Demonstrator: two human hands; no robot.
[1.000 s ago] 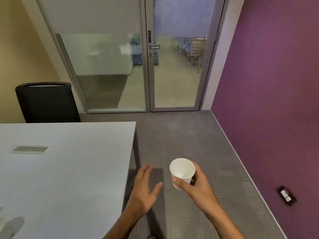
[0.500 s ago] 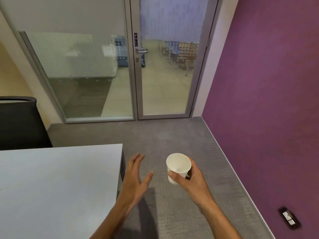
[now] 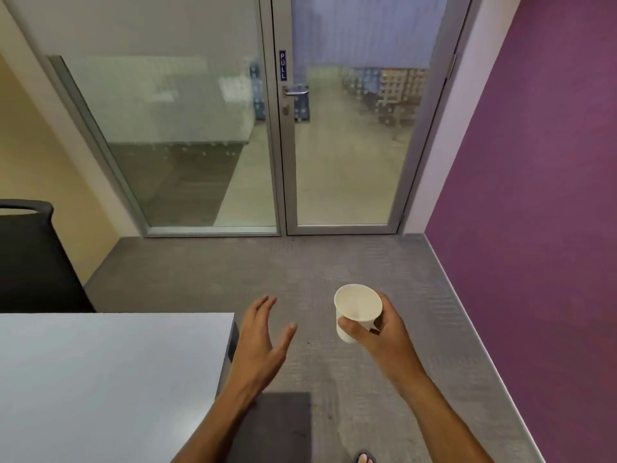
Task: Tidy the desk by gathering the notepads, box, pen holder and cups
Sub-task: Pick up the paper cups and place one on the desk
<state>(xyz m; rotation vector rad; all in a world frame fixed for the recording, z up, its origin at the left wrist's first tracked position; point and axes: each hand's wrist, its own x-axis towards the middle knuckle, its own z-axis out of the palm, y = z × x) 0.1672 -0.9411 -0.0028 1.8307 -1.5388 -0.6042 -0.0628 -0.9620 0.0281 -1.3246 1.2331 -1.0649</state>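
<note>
A white paper cup (image 3: 356,305) is held in my right hand (image 3: 380,332), tilted with its mouth facing up and toward me, over the grey carpet to the right of the desk. My left hand (image 3: 263,339) is open with fingers spread and holds nothing, just past the desk's right corner. The white desk (image 3: 110,379) fills the lower left; the part of it in view bears nothing. Notepads, box and pen holder are out of view.
A black office chair (image 3: 31,259) stands behind the desk at the left. A glass door (image 3: 347,135) with a handle and a glass partition lie ahead. The purple wall (image 3: 534,212) runs along the right. A dark mat (image 3: 277,426) lies on the carpet below my arms.
The view has swung away from the desk toward the door, so less of the desk shows. Both hands keep their pose, the right one still gripping the cup.
</note>
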